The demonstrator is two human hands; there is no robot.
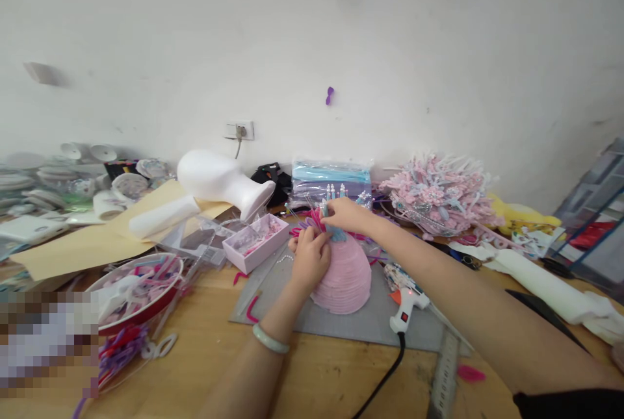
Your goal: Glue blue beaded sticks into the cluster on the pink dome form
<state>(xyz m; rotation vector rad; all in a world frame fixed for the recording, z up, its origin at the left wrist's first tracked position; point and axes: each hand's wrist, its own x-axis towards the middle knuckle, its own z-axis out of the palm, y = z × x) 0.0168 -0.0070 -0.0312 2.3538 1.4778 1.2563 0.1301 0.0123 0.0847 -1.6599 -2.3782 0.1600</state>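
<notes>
Glue gun [405, 305] beside right forearm, likely hot: burn risk while left hand [308, 260] steadies pink dome [341, 279], right hand [347, 215] pinching pink stems [316, 219] atop.

Under your left hand [308, 262] the pink dome [341, 279] looks soft and matt, ridged in fuzzy rows like pipe-cleaner pile. It rests on a smooth grey mat [361, 321] over your worktop [205, 347] of bare, lightly grained wood. The glue gun [405, 305] is glossy white plastic. The foam head form [219, 180] is matt white, and your bangle [270, 339] has a polished, stone-like sheen.
</notes>
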